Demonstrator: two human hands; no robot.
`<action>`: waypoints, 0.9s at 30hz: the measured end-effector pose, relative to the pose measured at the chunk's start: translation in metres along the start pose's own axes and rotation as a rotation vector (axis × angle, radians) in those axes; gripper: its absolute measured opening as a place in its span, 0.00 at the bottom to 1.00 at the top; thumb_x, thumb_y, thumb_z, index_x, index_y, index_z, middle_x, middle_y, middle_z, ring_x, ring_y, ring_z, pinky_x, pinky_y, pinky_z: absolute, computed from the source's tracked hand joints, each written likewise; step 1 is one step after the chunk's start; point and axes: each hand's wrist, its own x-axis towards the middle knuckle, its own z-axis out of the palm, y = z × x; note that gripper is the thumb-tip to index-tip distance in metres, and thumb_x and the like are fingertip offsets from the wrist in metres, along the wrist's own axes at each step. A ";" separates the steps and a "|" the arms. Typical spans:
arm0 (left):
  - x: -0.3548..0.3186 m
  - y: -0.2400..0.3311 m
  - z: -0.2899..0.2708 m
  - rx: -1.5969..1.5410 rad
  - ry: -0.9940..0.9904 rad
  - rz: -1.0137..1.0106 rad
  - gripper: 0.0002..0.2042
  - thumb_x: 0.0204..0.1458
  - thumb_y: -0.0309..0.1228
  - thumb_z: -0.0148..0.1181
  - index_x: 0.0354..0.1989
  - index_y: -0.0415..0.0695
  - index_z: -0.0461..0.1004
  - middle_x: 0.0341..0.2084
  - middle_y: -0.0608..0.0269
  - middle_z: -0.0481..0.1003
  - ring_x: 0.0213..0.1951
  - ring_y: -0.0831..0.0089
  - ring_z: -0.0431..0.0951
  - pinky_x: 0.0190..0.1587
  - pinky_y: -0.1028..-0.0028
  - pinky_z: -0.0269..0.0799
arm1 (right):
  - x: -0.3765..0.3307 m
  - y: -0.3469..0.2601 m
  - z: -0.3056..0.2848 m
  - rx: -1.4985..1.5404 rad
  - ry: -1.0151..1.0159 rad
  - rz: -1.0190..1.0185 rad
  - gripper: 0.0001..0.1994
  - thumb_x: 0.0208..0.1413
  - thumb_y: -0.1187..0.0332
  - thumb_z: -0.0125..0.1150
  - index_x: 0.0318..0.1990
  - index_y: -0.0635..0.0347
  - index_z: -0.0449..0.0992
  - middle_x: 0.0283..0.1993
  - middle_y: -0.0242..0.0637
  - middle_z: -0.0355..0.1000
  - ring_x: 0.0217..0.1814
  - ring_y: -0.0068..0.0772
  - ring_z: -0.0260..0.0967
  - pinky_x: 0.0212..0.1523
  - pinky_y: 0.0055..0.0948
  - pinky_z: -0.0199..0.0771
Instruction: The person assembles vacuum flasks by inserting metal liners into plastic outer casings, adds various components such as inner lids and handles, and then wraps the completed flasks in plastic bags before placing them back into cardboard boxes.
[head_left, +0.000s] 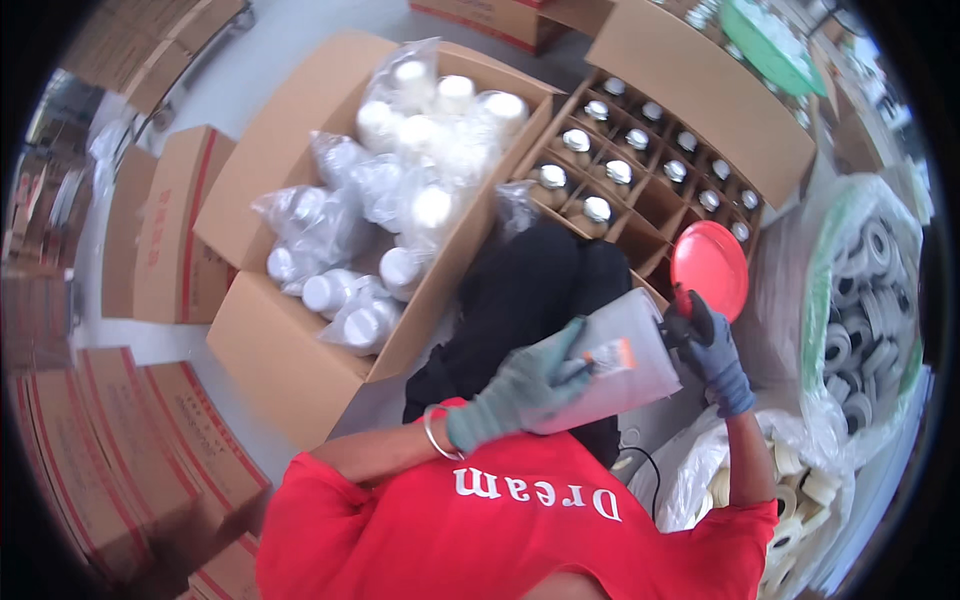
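My left hand [525, 390], in a grey-green glove, is closed round a pale, whitish cylindrical container [615, 380] with an orange-and-white label. The container lies tilted across my lap. At its right end is my right hand [712, 352], in a blue-grey glove, with the fingers curled round a small red-handled tool [683, 300] whose dark tip is close to the container's rim; whether they touch I cannot tell. Just beyond that hand, a round red plastic lid or dish [710, 270] rests against the divided carton [655, 245].
Silver-capped bottles [618, 175] stand in the divided carton. Left of it, an open carton [285, 130] holds several bagged white bottles [432, 208]. Plastic-lined sacks of grey rings [878, 310] and cream spools [790, 500] are at right. Closed cartons [110, 460] stand at lower left.
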 end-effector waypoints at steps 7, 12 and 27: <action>0.055 -0.024 -0.038 -0.643 -0.188 -0.239 0.26 0.57 0.35 0.59 0.64 0.43 0.63 0.29 0.67 0.75 0.24 0.83 0.70 0.28 0.79 0.69 | 0.086 0.090 -0.035 0.705 0.195 0.184 0.16 0.59 0.60 0.57 0.50 0.60 0.73 0.32 0.28 0.70 0.26 0.22 0.68 0.26 0.22 0.71; 0.047 -0.032 -0.063 -0.763 -0.188 -0.284 0.24 0.59 0.35 0.57 0.63 0.43 0.65 0.29 0.73 0.74 0.25 0.88 0.69 0.26 0.81 0.68 | 0.132 0.250 -0.034 0.535 0.333 0.496 0.14 0.59 0.55 0.57 0.42 0.55 0.74 0.22 0.28 0.66 0.18 0.26 0.65 0.21 0.27 0.70; 0.035 0.048 -0.041 0.882 -0.382 1.249 0.12 0.44 0.29 0.56 0.38 0.41 0.75 0.31 0.64 0.73 0.34 0.65 0.75 0.40 0.63 0.71 | 0.249 0.090 0.088 0.245 -0.163 0.021 0.15 0.56 0.63 0.63 0.46 0.63 0.75 0.39 0.30 0.76 0.39 0.22 0.70 0.43 0.25 0.72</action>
